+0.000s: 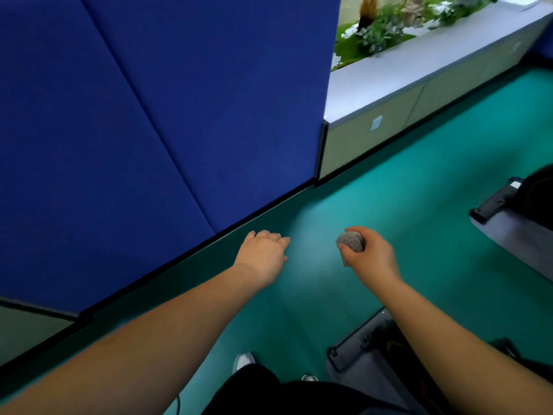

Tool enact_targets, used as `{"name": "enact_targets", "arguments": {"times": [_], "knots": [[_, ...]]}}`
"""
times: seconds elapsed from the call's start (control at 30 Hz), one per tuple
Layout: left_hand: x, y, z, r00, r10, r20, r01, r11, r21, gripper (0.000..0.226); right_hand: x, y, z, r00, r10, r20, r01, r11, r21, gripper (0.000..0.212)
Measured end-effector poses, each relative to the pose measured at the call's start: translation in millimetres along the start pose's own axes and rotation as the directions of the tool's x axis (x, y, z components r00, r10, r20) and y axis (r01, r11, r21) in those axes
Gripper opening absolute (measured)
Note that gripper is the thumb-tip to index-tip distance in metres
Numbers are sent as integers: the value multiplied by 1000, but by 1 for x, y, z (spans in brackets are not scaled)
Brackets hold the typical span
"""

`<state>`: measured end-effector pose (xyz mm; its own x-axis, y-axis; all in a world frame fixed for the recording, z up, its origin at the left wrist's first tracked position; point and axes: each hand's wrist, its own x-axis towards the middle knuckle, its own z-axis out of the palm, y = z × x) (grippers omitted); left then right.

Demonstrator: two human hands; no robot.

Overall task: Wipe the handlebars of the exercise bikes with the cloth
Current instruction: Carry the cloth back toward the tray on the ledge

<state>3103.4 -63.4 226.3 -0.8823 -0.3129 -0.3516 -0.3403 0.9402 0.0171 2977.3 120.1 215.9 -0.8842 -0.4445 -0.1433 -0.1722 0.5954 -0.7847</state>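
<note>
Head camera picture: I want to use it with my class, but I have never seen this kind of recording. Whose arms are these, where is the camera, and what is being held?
There is no machine here. The single picture comes from a wide-angle camera worn on a person's head, looking forward and down, so the two bare arms are the wearer's own. The right hand has its fingers curled round a balled-up grey cloth. The left hand holds nothing, with its fingers loosely bent. Below them is a green floor, with a blue padded wall on the left. Dark parts of exercise equipment show at the right edge and near the bottom. No handlebar is in view, so wiping is not under way in this picture.
</note>
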Motion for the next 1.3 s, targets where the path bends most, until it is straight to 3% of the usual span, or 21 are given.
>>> {"name": "enact_targets", "arguments": {"times": [0.23,0.4,0.57,0.87,1.3], "knots": [[97,-33,-27,979,199,36,-202,972,117,42,59,5,12,980,77,-183,-95,992,-88,23],[159,-53,-50,933,358,41,-360,917,170,42,99,-10,20,935,205,-289,-222,975,-25,17],[213,-60,-68,884,464,47,-464,862,205,52,131,-18,21,879,309,-363,-331,944,2,27],[330,-22,-96,819,569,67,-569,792,222,60,207,2,-24,809,386,-442,-437,899,-15,25],[520,73,-166,813,581,15,-565,784,258,59,380,55,-136,823,392,-410,-436,900,-16,21]]}}
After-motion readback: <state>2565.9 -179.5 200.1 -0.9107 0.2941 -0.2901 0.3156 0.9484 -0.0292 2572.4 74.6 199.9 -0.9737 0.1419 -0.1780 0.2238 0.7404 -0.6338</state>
